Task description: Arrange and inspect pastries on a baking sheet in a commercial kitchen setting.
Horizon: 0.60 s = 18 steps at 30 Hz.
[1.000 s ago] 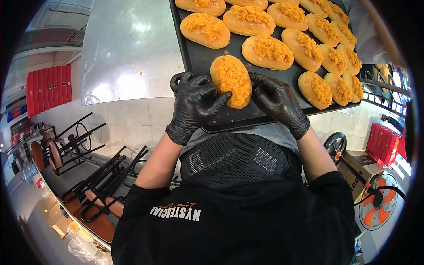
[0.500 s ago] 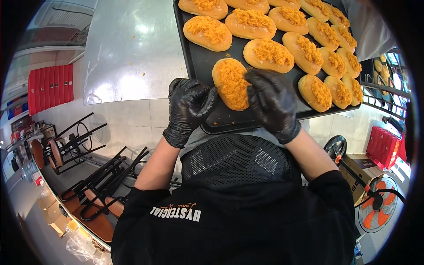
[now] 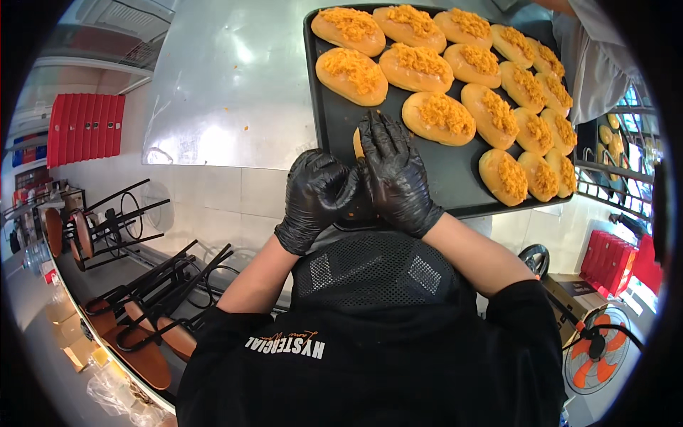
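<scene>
two hands: both in black gloves, over near edge of dark baking tray [image 3: 462, 188]
right hand [image 3: 395, 174]: flat on a bun [image 3: 358, 142], fingers [image 3: 384, 139] pressed together, bun mostly hidden
left hand [image 3: 316, 199]: fingers curled, just beside the right hand
bun place: tray's near left part
rest: topped buns [image 3: 441, 114] in rows, steel worktop [image 3: 228, 85]
</scene>
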Available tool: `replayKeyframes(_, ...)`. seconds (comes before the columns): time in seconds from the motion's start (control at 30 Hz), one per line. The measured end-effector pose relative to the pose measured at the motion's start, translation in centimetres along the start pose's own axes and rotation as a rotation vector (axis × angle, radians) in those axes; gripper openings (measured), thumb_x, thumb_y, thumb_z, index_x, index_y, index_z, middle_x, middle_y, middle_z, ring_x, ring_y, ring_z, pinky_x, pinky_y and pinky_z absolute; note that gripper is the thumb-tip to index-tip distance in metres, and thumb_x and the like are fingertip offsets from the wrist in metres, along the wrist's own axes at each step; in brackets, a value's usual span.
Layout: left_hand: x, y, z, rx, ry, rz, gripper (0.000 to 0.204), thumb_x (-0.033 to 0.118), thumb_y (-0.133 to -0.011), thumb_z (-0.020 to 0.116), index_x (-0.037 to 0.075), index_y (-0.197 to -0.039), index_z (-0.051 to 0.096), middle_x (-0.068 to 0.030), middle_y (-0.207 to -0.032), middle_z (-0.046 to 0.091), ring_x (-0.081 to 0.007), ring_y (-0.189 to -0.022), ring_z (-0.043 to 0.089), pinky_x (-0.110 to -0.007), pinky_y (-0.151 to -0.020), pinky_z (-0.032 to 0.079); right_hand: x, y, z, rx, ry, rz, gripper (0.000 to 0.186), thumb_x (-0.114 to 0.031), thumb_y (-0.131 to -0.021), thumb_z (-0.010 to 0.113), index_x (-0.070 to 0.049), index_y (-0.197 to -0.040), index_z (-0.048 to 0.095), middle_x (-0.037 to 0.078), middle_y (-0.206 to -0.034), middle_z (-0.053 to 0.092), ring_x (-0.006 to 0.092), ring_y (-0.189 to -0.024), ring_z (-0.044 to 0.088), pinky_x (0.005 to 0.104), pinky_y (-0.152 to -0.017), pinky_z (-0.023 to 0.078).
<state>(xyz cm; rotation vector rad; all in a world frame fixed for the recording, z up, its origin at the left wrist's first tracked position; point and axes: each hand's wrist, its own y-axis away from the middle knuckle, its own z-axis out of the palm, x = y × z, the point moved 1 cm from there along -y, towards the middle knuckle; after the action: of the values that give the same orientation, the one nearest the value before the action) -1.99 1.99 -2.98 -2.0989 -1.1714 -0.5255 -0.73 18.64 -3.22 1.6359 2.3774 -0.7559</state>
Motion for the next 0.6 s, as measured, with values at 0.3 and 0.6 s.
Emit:
replayKeyframes(0.3, -0.7, 0.0, 0.4, 0.022, 0.007, 0.073, 0.006, 0.007, -0.073, 0.074, 0.006, -0.073, 0.067, -0.0069, -0.074, 0.063, -0.0273, -0.071, 0.057, -0.039, -0.079, 0.051, 0.4, -0.8, 1.0, -0.02, 0.021, -0.01, 0.056, -0.01, -0.084, 0.061, 0.007, -0.137, 0.052, 0.025, -0.145, 0.049, 0.0423, -0.13, 0.05, 0.0476, -0.11, 0.039)
replayKeyframes(0.6, -0.4, 0.2, -0.1, 0.007, -0.07, 0.049, 0.006, 0.011, -0.075, 0.072, 0.009, -0.079, 0.069, -0.0047, -0.082, 0.065, -0.0257, -0.076, 0.058, -0.042, -0.086, 0.047, 2.4, 1.3, -2.2, 0.208, -0.136, 0.026, 0.044, -0.009, -0.089, 0.06, 0.001, -0.132, 0.059, 0.025, -0.137, 0.054, 0.0401, -0.12, 0.056, 0.0474, -0.103, 0.045)
